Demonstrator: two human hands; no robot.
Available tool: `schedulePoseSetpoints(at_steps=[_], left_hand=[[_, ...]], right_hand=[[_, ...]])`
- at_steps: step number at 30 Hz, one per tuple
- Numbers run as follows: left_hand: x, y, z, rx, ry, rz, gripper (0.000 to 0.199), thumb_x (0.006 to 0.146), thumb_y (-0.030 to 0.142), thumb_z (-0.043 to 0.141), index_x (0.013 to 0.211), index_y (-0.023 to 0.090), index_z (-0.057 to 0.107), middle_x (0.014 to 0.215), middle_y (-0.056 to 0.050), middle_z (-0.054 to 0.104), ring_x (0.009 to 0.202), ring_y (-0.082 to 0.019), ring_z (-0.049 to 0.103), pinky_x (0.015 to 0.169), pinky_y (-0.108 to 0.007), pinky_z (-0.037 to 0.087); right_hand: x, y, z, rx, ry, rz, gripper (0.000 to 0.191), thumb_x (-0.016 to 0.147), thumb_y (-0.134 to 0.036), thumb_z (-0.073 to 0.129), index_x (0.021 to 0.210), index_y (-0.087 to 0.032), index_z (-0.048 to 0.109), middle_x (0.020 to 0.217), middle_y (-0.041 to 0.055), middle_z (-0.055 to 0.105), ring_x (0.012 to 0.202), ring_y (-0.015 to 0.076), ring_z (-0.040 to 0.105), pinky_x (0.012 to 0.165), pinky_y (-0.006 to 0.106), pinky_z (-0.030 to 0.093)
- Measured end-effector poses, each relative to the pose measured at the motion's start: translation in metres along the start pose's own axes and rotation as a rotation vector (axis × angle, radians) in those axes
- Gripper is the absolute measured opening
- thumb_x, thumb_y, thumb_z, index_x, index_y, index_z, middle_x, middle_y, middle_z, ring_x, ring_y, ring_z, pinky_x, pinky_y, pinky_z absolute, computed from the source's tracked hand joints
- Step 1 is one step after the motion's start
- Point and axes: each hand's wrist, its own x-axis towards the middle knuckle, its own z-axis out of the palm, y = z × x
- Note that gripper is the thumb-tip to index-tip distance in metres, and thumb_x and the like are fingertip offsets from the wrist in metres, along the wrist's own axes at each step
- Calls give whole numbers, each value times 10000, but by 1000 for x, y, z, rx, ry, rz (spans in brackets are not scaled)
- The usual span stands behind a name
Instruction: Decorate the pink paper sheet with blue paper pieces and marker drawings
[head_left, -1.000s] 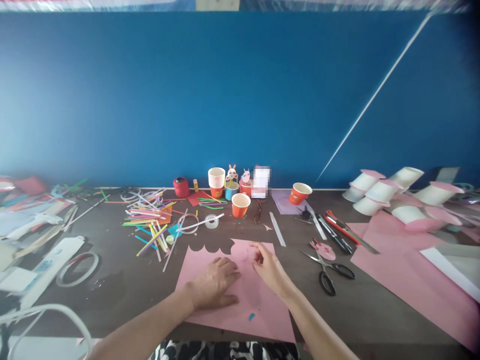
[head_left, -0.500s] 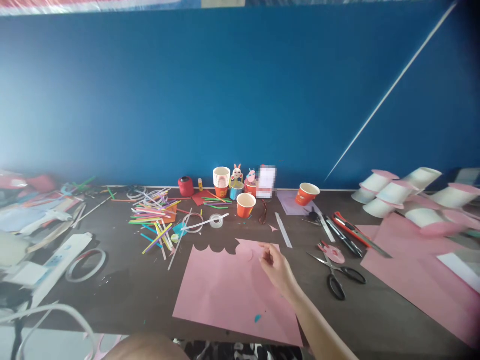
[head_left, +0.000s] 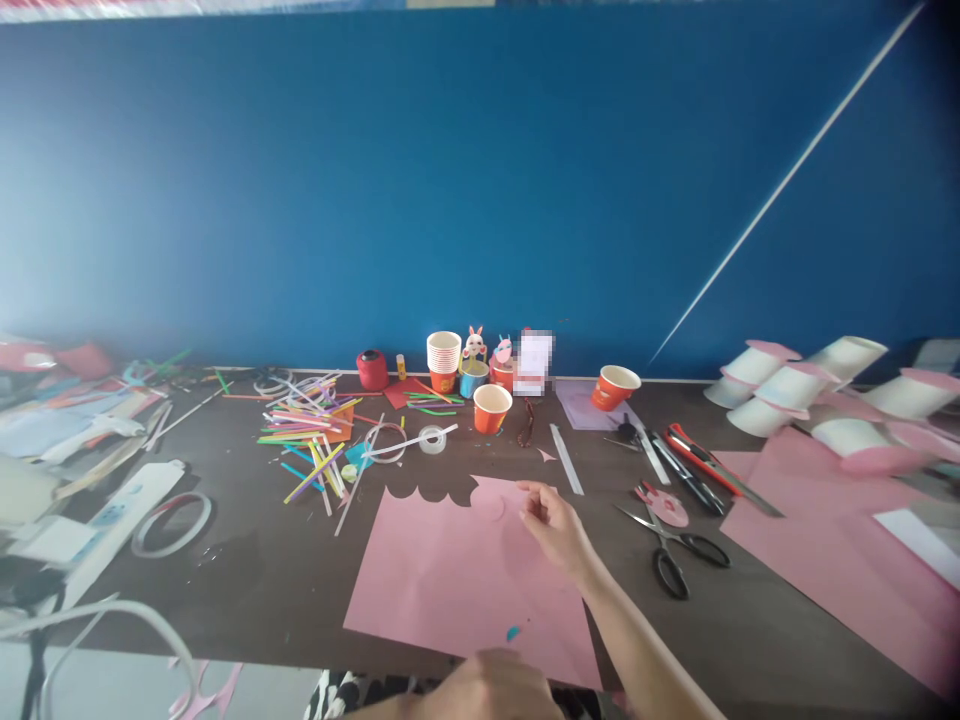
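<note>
Near the upper right corner of a pink sheet of paper (head_left: 450,570), my right hand (head_left: 553,525) has its fingers curled together. Whether anything is between them is hidden. The sheet has scalloped cut-outs along its far edge, and a faint round outline shows left of my fingers. My left hand (head_left: 491,688) is at the sheet's near edge, blurred, with its fingers out of sight. A small blue scrap (head_left: 513,633) lies on the sheet just beyond it. To the right of my right hand are black-handled scissors (head_left: 671,545), with a pink cut-out (head_left: 666,506) by their blades.
Orange paper cups (head_left: 493,410) stand toward the blue wall (head_left: 450,180). Colourful straws (head_left: 307,430) and a tape roll (head_left: 433,440) lie left. A red utility knife (head_left: 701,458) and white cups with pink discs (head_left: 787,385) are right. A ruler-like strip (head_left: 566,460) lies beyond the sheet.
My left hand has come in at the bottom, moving right and up to the near edge of the pink sheet. My right hand has stayed almost in place.
</note>
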Motion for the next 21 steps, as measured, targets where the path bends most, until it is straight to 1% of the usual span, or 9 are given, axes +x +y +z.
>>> schedulePoseSetpoints(at_steps=[1,3,5,7,9,11,14,18,21], left_hand=[[0,-7,5,22,2,-1,318,906,308,299,1013,198,577,582,-20,572,558,-135,536,568,-246,452],[-5,-20,6,161,49,-84,304,849,313,409,1083,160,527,797,-66,624,723,-175,560,697,-303,467],[-10,-32,-1,225,-3,-309,337,804,261,482,1132,186,488,992,-72,582,913,-205,521,818,-339,439],[-14,-41,-11,283,-50,-451,312,797,238,490,1104,181,502,1024,-77,546,962,-216,489,842,-350,428],[-17,-47,-18,324,-81,-520,257,813,222,468,1060,179,523,1017,-75,533,973,-212,477,844,-342,424],[-19,-50,-17,343,-102,-512,213,835,214,436,1018,181,539,982,-68,543,950,-201,486,830,-328,423],[-24,-53,-7,334,-135,-415,184,858,200,396,921,178,567,846,-47,579,837,-172,523,779,-301,426],[-29,-61,3,336,-148,-348,226,858,217,423,685,173,561,663,-11,576,680,-140,536,696,-269,418],[-28,-66,1,370,-78,-366,253,841,237,470,606,166,532,616,-3,560,628,-129,529,651,-259,407]], right_hand=[[1,0,-1,5,-13,2,310,692,-192,512,997,-148,546,655,-27,472,590,113,481,576,219,428],[3,-1,-2,-1,-41,1,325,699,-191,507,1019,-148,544,662,-27,476,602,112,487,586,218,429],[4,-3,-2,-29,-72,-5,338,707,-186,494,1041,-152,539,672,-27,490,615,111,497,599,220,431],[4,-6,-3,-72,-100,-16,345,710,-181,483,1049,-155,542,688,-22,516,625,112,508,615,226,436],[4,-11,-3,-111,-122,-26,350,714,-175,472,1055,-158,549,715,-9,551,638,116,523,634,235,446],[2,-17,-4,-140,-162,-41,364,722,-162,458,1074,-159,552,739,6,583,664,124,543,661,244,456],[-3,-24,-6,-224,-210,-65,438,734,-137,437,1162,-182,516,857,33,623,655,117,557,697,259,463],[-6,-22,-12,-338,-74,-131,465,740,-114,401,1191,-191,484,1064,73,579,602,92,540,736,274,461],[-7,-18,-17,-364,28,-141,395,749,-134,405,1125,-165,523,938,72,599,655,122,559,718,269,462]])
